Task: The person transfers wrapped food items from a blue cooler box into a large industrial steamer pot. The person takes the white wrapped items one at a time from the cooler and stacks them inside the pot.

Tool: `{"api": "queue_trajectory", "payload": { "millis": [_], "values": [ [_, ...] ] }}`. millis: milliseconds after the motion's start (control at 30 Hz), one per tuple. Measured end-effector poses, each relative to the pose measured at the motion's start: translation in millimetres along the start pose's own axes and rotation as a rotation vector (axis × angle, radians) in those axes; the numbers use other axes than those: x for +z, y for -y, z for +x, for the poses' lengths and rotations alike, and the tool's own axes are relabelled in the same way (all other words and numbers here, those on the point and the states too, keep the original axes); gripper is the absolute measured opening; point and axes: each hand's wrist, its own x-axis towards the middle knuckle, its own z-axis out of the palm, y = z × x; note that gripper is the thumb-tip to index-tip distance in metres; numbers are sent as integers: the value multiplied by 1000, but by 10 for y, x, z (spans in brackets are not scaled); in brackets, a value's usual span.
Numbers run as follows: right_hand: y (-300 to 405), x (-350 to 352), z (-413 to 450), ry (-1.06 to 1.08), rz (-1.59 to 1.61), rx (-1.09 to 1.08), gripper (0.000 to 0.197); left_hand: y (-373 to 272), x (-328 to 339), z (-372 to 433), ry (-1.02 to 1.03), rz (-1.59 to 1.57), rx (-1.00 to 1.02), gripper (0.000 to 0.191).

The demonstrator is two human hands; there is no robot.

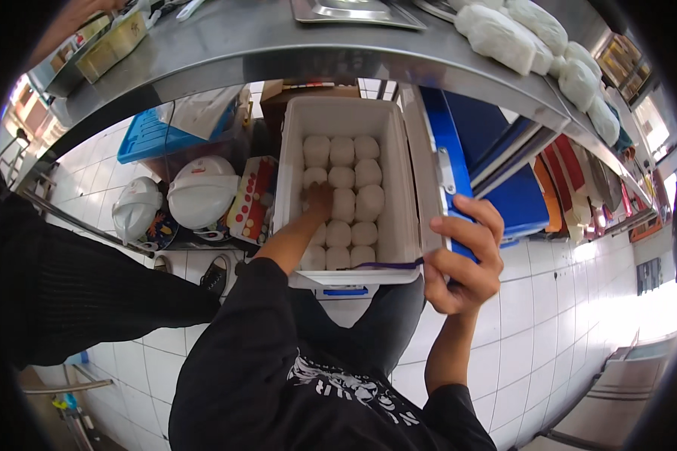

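Note:
Before me stands a white cooler box [344, 113], uncovered, with several white rounded lumps [343, 204] like dough balls packed in rows inside. My left hand [319, 200] reaches down into the box over the left column of lumps. It covers part of one, and whether its fingers grip anything is hard to see. At the right side, my right hand [468, 253] holds the edge of the blue-and-white lid [450, 169], which is tilted upright on its hinge side. A dark purple strap [386, 265] runs from near that hand across the box's near end.
A steel counter [231, 51] overhangs the box's far end, bearing a metal tray [358, 12] and white filled bags [496, 36]. White-lidded containers [203, 191] and a blue-lidded bin [169, 138] crowd the left. Another person's dark clothing [101, 282] is close on the left.

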Motion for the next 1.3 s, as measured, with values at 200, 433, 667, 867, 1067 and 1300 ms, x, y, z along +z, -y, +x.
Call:
{"api": "queue_trajectory", "payload": {
  "millis": [200, 433, 667, 867, 1067, 1300],
  "values": [
    [36, 12, -23, -28, -11, 14, 14, -483, -848, -311, 34, 42, -38, 75],
    [26, 25, -33, 0, -7, 45, 15, -36, -391, 310, 122, -283, 223, 109],
    [97, 52, 35, 29, 43, 31, 15, -2, -73, 36, 250, -1123, -145, 108],
    [9, 14, -3, 36, 43, 6, 16, 228, -68, -244, 132, -798, 479, 69],
    [3, 83, -15, 46, 51, 7, 12, 393, 47, -35, 184, -892, 552, 72],
    [-110, 76, -51, 35, 47, 5, 13, 274, -349, -189, 88, -781, 680, 66]
  ]
}}
